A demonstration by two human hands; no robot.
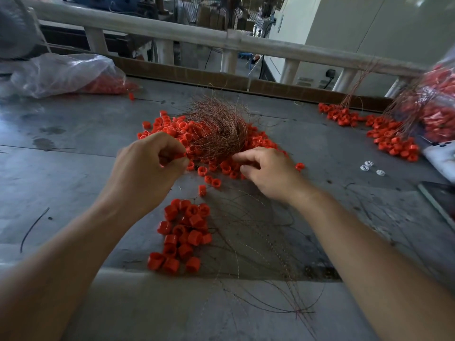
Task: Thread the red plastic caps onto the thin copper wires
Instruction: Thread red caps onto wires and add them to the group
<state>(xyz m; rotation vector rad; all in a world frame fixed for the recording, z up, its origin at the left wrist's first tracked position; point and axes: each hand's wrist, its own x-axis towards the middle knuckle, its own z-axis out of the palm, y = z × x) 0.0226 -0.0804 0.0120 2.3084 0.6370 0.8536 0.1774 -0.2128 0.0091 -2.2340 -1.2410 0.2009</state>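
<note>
A tangled bundle of thin copper wires [216, 129] lies on a heap of loose red plastic caps [261, 141] in the middle of the grey table [73, 173]. My left hand [150, 168] pinches a red cap [177, 156] at the bundle's near left edge. My right hand [268, 171] has curled fingers down among the caps at the bundle's near right edge; what it holds is hidden. A cluster of red caps on wires [184, 232] lies closer to me, its wires [258, 244] fanning toward the near right.
A clear plastic bag of red caps [71, 73] lies at the far left. More capped wires [391, 136] and a bag [440, 104] sit at the far right. A few small white parts [369, 167] lie to the right. A white railing [197, 38] runs behind the table.
</note>
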